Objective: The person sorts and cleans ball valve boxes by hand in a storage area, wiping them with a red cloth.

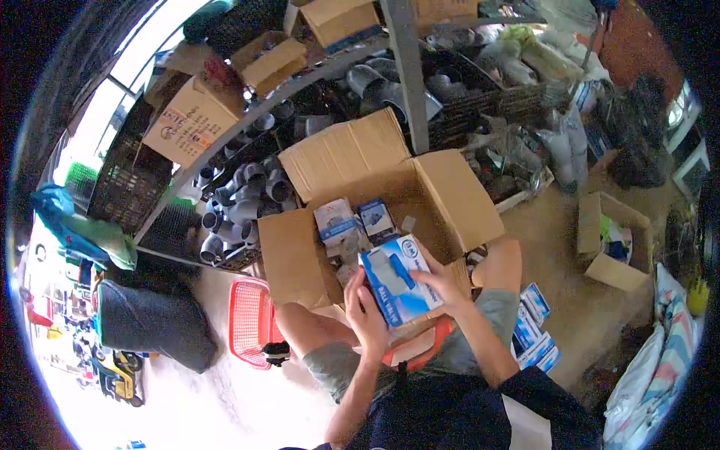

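Between my two hands is a blue and white ball valve box, tilted toward me, with the words "BALL VALVE" printed on it. My left hand grips its left edge, and my right hand wraps its right edge with the thumb on the front. Just beyond stands an open cardboard carton with its flaps spread. Inside it lie a white and blue box, a smaller dark blue box and some clear plastic wrapping.
A red plastic basket sits left of my legs. Several blue and white boxes lie on the floor at right. Behind the carton, a metal rack holds grey pipe fittings. A smaller open carton and woven sacks are farther right.
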`<action>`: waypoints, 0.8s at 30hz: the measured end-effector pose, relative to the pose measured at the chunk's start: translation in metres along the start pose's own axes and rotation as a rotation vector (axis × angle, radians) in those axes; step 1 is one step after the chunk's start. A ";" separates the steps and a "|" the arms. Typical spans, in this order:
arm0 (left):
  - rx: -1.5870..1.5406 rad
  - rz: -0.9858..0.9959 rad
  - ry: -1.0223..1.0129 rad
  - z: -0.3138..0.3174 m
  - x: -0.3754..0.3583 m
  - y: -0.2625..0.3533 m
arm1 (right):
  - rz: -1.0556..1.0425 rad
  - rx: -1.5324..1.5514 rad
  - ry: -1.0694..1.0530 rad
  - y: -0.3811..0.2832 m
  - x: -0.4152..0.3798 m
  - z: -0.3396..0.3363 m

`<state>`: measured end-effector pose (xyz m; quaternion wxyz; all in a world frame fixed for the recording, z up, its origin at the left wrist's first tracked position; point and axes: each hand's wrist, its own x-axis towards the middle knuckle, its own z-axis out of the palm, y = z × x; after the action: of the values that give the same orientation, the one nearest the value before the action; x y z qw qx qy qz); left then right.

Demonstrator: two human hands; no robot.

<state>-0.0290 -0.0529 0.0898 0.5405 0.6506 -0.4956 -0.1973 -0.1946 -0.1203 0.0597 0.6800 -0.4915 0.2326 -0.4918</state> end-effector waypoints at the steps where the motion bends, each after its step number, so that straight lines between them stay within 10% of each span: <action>1: -0.062 -0.077 0.021 -0.003 0.013 0.003 | 0.105 0.011 0.066 -0.009 0.002 0.015; 7: -0.192 -0.011 -0.061 -0.030 0.026 0.061 | 0.071 -0.329 0.282 -0.033 0.004 0.048; 10: 0.352 0.428 -0.284 -0.036 0.012 0.043 | -0.075 -0.784 0.283 -0.057 0.009 0.059; 15: 0.417 0.419 -0.251 -0.038 0.020 0.063 | 0.116 -0.452 0.252 -0.038 0.005 0.043; 18: 0.419 0.330 -0.179 -0.036 0.010 0.071 | 0.324 0.955 0.086 -0.045 0.012 0.030; 22: 0.256 0.372 -0.138 -0.019 0.000 0.061 | 0.286 0.474 0.211 -0.035 0.011 0.056; 24: 0.168 0.314 -0.181 -0.014 0.003 0.058 | 0.482 0.828 0.228 -0.003 0.003 0.041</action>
<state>-0.0418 -0.0436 0.1477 0.4616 0.5879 -0.6522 -0.1261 -0.1618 -0.1050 0.0793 0.8828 -0.0553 0.1977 -0.4225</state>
